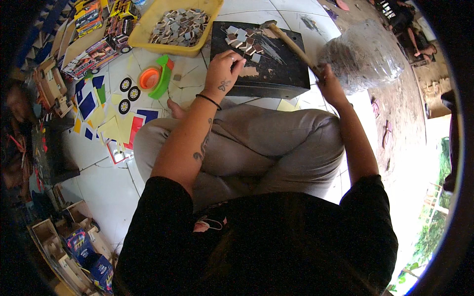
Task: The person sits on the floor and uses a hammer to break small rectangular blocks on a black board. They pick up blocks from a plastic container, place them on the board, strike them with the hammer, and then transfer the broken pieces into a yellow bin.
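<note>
A low black box (289, 76) with a worn, scratched top stands on the tiles in front of my crossed legs. My right hand (331, 86) is wrapped round the lower handle of a hammer (295, 48); the hammer's head is over the box's far edge. Over the box's near left part, my left hand (226, 68) is closed with its fingertips pinched together. What they hold, if anything, is hidden. Just beyond it, a loose pile of small flat brown and grey pieces (243, 41) lies on the box top.
A yellow tub (210, 27) of similar pieces stands far left. Nearer are a green tape dispenser (164, 81), several toy wheels (134, 93) and coloured sheets (112, 127). Toy trucks (96, 56) line the left. A plastic-wrapped bundle (363, 54) sits right; another person (414, 39) is beyond.
</note>
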`<action>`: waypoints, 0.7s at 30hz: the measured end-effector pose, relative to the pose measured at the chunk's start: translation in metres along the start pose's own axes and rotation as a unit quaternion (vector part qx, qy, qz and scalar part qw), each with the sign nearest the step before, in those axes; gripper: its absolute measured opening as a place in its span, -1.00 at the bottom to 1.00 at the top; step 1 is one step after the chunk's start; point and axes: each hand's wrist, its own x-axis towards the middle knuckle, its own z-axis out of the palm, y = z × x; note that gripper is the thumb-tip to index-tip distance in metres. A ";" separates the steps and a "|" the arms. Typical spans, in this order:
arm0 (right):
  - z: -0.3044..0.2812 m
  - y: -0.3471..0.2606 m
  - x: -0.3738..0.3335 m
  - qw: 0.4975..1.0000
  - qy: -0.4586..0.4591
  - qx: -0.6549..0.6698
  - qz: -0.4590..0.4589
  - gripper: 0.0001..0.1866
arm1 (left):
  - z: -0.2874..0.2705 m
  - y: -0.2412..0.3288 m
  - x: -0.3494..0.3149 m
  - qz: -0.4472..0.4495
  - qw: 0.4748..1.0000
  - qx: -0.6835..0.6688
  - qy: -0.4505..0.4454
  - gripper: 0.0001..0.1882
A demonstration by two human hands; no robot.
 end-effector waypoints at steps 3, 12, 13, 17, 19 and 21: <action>-0.016 -0.014 -0.021 0.985 0.073 0.065 -0.143 -0.66 | -0.001 -0.001 -0.001 0.006 1.000 -0.008 0.003 -0.88; -0.042 -0.088 -0.154 0.990 0.000 0.109 -0.087 -0.64 | 0.000 0.002 -0.003 0.003 1.000 -0.003 0.003 -0.88; -0.040 -0.092 -0.161 0.992 0.007 0.103 -0.068 -0.62 | -0.001 0.002 -0.003 0.006 1.000 0.003 0.004 -0.88; -0.038 -0.099 -0.165 0.994 0.010 0.079 -0.078 -0.58 | 0.000 0.001 -0.003 0.013 1.000 0.017 0.002 -0.90; -0.039 -0.099 -0.164 0.996 0.001 0.058 -0.071 -0.57 | 0.000 0.000 -0.002 0.004 0.999 0.032 -0.009 -0.91; -0.039 -0.098 -0.165 0.995 0.014 0.070 -0.075 -0.56 | 0.001 0.000 -0.003 0.020 0.999 0.029 0.008 -0.91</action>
